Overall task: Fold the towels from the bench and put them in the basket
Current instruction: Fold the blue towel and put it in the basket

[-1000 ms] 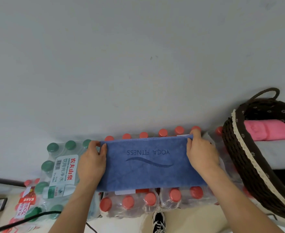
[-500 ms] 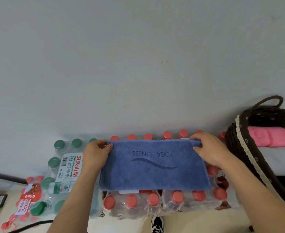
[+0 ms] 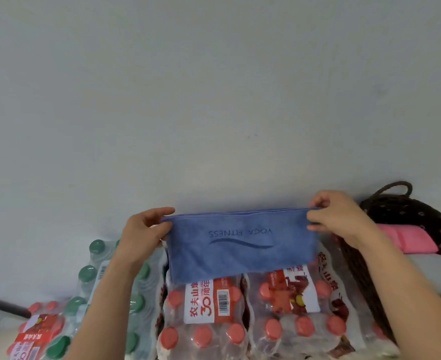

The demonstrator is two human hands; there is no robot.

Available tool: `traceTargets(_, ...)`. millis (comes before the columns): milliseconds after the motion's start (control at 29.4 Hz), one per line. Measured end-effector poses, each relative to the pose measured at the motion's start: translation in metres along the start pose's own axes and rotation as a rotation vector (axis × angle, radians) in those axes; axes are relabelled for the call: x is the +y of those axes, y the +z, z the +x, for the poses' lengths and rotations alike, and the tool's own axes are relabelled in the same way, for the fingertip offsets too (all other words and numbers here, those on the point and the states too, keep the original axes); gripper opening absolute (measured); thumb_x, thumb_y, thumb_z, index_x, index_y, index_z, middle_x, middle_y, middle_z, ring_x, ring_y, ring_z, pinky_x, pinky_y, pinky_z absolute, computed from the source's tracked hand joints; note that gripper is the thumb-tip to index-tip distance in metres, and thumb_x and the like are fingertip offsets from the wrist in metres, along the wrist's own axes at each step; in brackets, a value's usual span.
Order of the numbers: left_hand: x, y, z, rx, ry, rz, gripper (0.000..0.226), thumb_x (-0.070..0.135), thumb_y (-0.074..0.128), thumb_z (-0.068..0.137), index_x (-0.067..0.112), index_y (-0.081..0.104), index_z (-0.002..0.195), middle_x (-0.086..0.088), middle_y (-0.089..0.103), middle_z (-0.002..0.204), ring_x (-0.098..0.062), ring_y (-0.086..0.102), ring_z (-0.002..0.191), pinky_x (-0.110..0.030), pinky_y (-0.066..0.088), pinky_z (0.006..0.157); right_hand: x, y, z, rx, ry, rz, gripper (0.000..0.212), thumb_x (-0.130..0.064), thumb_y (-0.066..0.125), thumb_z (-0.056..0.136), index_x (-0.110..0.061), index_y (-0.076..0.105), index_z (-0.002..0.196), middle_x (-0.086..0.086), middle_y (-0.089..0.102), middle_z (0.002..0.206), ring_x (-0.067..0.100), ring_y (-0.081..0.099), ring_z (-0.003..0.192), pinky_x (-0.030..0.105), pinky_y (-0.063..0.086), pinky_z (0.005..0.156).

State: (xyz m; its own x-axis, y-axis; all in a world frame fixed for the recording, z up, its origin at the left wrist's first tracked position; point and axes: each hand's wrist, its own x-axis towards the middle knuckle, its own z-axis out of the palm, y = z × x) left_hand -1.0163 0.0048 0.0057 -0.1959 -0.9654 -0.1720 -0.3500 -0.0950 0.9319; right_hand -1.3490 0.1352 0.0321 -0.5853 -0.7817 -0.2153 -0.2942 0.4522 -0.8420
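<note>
- Red-capped and shrink-wrapped, lying nearest: looking down first on the water-bottle packs (image 3: 240, 320), with a green-capped pack (image 3: 89, 281) just beside them on the left.
- Reaching forward over those packs with both forearms.
- Pinching the top left corner of the blue towel (image 3: 240, 245) in the left hand (image 3: 142, 229), curling thumb and fingers round the edge.
- Pinching the top right corner in the right hand (image 3: 339, 216) in much the same way, closing the fingertips on the layered hem.
- Holding the towel stretched between the two hands, lifted above the packs, keeping its long axis left to right and letting the lower edge hang just over the pack labels; showing the printed lettering upside down.
- Judging the towel, by that layered top edge, as folded at least once; probably wanting one more fold, end to end, before stowing.
- Weighing the relation that matters: finding the dark woven basket (image 3: 416, 214) to the right, just beyond the right hand, so lying off the towel's right end and roughly along its long axis; counting the right hand as much the nearer, the left hand as well apart from it.
- Expecting, therefore, either bringing the left corner across to meet the right one, or carrying the whole towel rightward over the rim.
- Making out a pink towel (image 3: 409, 239) and a pale grey towel (image 3: 435, 268) lying folded inside the basket.
- Ending on the plain grey wall (image 3: 214, 100) behind everything.
</note>
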Motion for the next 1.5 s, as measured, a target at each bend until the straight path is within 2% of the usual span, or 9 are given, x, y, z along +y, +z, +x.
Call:
traceTargets(136,0.025,-0.01,-0.022,0.044,0.216,0.02,0.029,-0.008,0.061,0.082,0.018,0.073,0.089,0.002,0.074,0.073,-0.007,0.07,0.064,-0.018,0.056,0.058,-0.011,-0.019,-0.033,0.182,-0.273,-0.153,0.023,0.008,0.065,0.069,-0.014,0.061,0.072,0.003,0.069,0.085,0.017,0.063,0.08,0.035,0.05,0.075)
traceTargets(272,-0.02,-0.011,-0.044,-0.027,0.347,0.275,0.045,-0.014,0.067,0.075,0.031,0.071,0.074,0.028,0.068,0.088,0.005,0.065,0.076,-0.004,0.045,0.069,0.046,0.003,-0.077,0.182,-0.362,-0.271,0.035,0.013,0.066,0.068,-0.02,0.054,0.07,-0.005,0.064,0.092,0.007,0.061,0.096,0.019,0.043,0.079)
traceTargets(340,-0.057,-0.007,-0.059,-0.072,0.384,0.449,0.039,-0.008,0.071,0.072,0.03,0.072,0.075,0.038,0.065,0.087,0.004,0.063,0.086,0.001,0.039,0.077,0.089,0.022,-0.094,0.108,-0.389,-0.365,0.046,0.016,0.066,0.064,-0.025,0.048,0.068,-0.004,0.062,0.086,0.013,0.063,0.102,0.021,0.044,0.076)
traceTargets(476,-0.098,0.0,-0.077,-0.085,0.449,0.566,0.039,-0.015,0.078,0.058,0.021,0.076,0.074,0.016,0.066,0.088,-0.001,0.058,0.088,0.005,0.035,0.08,0.136,0.042,-0.114,0.063,-0.387,-0.501,0.052,0.019,0.063,0.061,-0.028,0.042,0.069,0.003,0.063,0.095,0.021,0.064,0.101,0.031,0.051,0.072)
traceTargets(680,-0.093,-0.002,-0.075,-0.192,0.462,0.744,0.023,0.01,0.073,0.069,0.023,0.076,0.086,0.013,0.067,0.098,-0.013,0.055,0.093,-0.022,0.04,0.081,0.101,0.04,-0.12,-0.038,-0.291,-0.798,0.032,-0.008,0.061,0.068,-0.033,0.043,0.074,-0.011,0.05,0.083,0.017,0.055,0.08,0.033,0.042,0.067)
traceTargets(918,-0.081,0.023,-0.085,-0.214,0.654,0.721,0.02,0.012,0.083,0.068,0.02,0.075,0.083,0.008,0.066,0.084,-0.017,0.06,0.076,-0.028,0.052,0.067,0.085,0.081,-0.129,0.023,-0.57,-0.817,0.028,-0.027,0.075,0.073,-0.029,0.064,0.098,-0.012,0.058,0.097,0.011,0.059,0.092,0.033,0.045,0.077)
traceTargets(1190,-0.089,0.031,-0.077,-0.283,0.731,0.8,0.019,0.022,0.072,0.078,0.02,0.073,0.097,0.007,0.064,0.091,-0.017,0.061,0.078,-0.031,0.054,0.061,0.097,0.089,-0.122,0.017,-0.668,-0.886,0.04,-0.019,0.079,0.07,-0.02,0.066,0.107,-0.003,0.061,0.105,0.017,0.062,0.094,0.036,0.055,0.074)
traceTargets(1258,-0.09,0.027,-0.074,-0.274,0.772,0.833,0.022,0.02,0.055,0.082,0.018,0.073,0.095,0.006,0.065,0.089,-0.018,0.062,0.075,-0.031,0.055,0.058,0.102,0.085,-0.119,0.043,-0.685,-0.91,0.044,-0.011,0.08,0.064,-0.018,0.065,0.104,-0.001,0.061,0.101,0.02,0.062,0.088,0.036,0.053,0.069)
traceTargets(1496,-0.089,0.018,-0.072,-0.156,0.87,0.896,0.025,0.006,0.048,0.073,0.014,0.07,0.08,0.003,0.064,0.081,-0.02,0.052,0.067,-0.03,0.047,0.056,0.114,0.061,-0.112,0.236,-0.65,-0.941,0.031,0.004,0.072,0.061,-0.012,0.06,0.085,0.004,0.053,0.081,0.026,0.051,0.074,0.038,0.046,0.061)
